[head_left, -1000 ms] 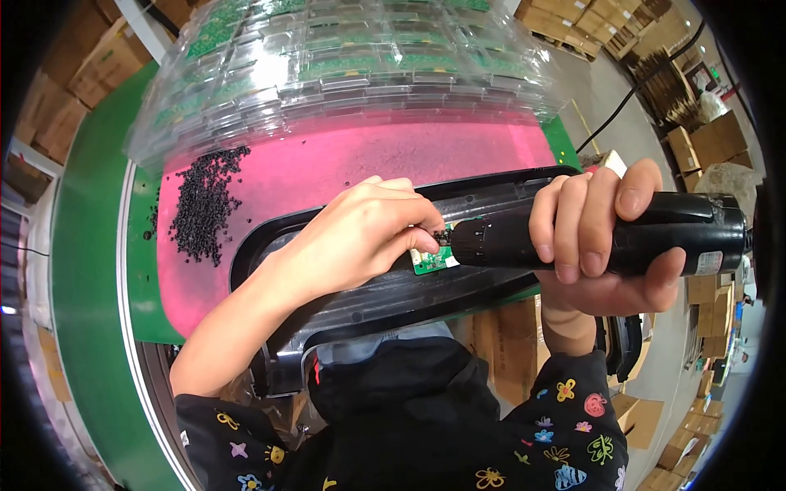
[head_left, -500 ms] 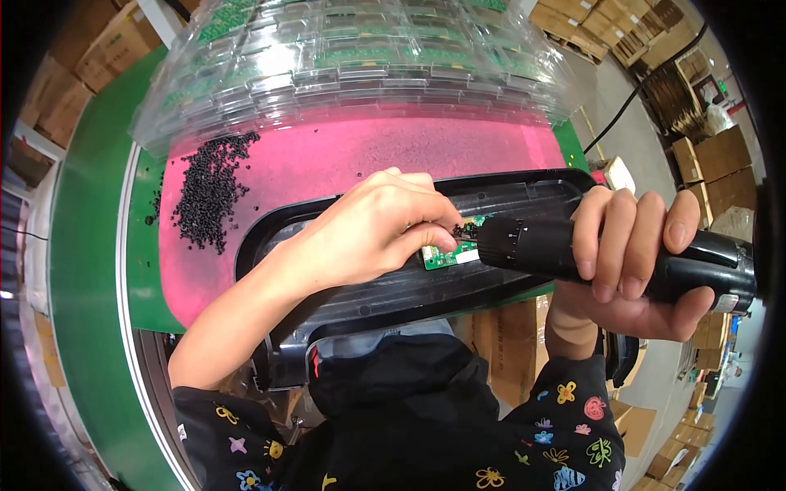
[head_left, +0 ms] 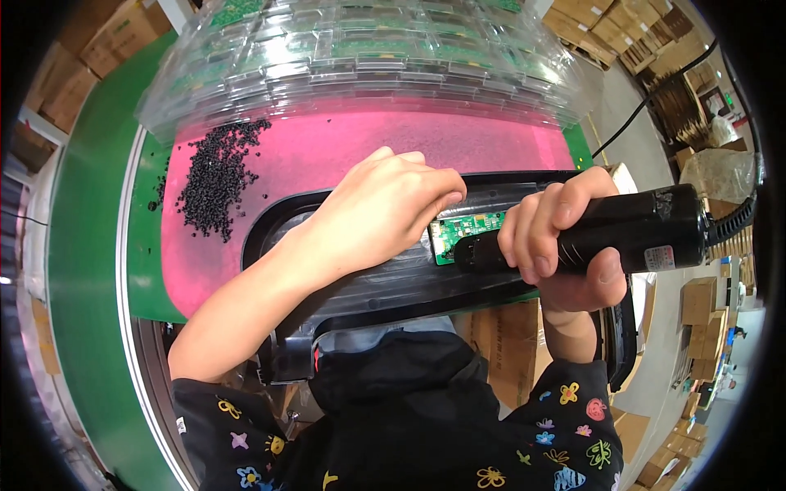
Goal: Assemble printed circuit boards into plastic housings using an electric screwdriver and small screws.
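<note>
My right hand [head_left: 565, 233] is wrapped round a black electric screwdriver [head_left: 643, 229], held tilted nearly flat. Its nose reaches the lower left corner of a green circuit board [head_left: 446, 233], and the bit's tip is hidden. That board lies inside a long black plastic housing [head_left: 385, 286], partly covered by the screwdriver and my fingers. My left hand [head_left: 393, 200] hovers over the housing, just left of the board's upper edge. Its thumb and fingers are pinched together, and anything between them is hidden.
Small black screws [head_left: 217, 180] lie heaped on the left of the pink mat [head_left: 327, 151]. Clear plastic trays [head_left: 368, 65] with green boards are stacked at the back. The green bench [head_left: 90, 221] extends left. A black cable [head_left: 733, 225] leads off the screwdriver; cartons [head_left: 704, 303] stand at right.
The screwdriver has swung left, and its nose has shifted to the board's lower left corner. My left fingers have lifted away from the board, toward the far side.
</note>
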A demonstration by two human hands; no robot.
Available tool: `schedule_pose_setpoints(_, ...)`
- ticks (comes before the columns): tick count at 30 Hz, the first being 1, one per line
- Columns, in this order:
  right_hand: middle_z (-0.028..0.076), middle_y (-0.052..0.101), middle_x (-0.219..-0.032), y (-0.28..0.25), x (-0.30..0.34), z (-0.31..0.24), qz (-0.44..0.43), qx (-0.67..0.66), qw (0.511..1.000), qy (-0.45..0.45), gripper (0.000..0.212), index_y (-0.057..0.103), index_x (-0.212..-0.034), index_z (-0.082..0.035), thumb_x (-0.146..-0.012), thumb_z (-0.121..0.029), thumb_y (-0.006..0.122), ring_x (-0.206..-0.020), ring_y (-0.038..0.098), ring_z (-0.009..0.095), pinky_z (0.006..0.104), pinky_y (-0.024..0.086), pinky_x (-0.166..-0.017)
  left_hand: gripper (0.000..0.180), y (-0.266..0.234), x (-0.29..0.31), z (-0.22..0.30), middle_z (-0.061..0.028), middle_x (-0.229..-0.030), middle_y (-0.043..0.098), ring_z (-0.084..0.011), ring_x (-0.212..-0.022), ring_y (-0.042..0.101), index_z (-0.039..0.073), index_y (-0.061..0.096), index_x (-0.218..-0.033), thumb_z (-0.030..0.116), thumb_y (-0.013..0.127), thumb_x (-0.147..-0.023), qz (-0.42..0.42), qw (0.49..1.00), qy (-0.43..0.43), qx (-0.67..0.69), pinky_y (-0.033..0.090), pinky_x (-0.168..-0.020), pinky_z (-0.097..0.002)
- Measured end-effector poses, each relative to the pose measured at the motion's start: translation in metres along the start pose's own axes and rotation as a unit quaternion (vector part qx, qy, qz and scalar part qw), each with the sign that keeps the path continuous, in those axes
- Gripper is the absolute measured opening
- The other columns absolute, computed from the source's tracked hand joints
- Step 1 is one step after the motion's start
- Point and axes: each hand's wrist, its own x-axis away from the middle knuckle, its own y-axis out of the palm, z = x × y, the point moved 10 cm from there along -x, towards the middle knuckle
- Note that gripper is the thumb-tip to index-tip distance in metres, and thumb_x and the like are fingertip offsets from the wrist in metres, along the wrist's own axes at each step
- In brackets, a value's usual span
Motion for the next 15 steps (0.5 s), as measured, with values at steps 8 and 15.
schedule_pose_setpoints(8,-0.001,0.052,-0.059,0.027,-0.007,0.011,-0.109,-0.027,0.993,0.019,0.047,0.049,-0.091,-0.006,-0.082,-0.044,0.075,-0.045,0.049,0.011,0.0251,0.042,-0.044,0.018,-0.007,0.006,0.002,-0.0143,-0.087,0.063,-0.0338,-0.088,0.060,0.006,0.063,-0.107,0.010,0.060,-0.090,0.045,0.999,0.017,-0.013,0.047,-0.077,-0.0444)
schedule_pose_setpoints(15,0.000,0.051,-0.060,0.035,-0.009,0.024,-0.142,0.042,0.987,0.068,0.048,0.050,-0.091,-0.006,-0.083,-0.046,0.076,-0.048,0.048,0.010,0.0243,0.041,-0.047,0.028,-0.006,0.006,-0.004,-0.0155,-0.088,0.064,-0.0361,-0.088,0.059,0.004,0.062,-0.109,0.004,0.064,-0.081,0.043,0.999,-0.005,0.029,0.047,-0.078,-0.0453)
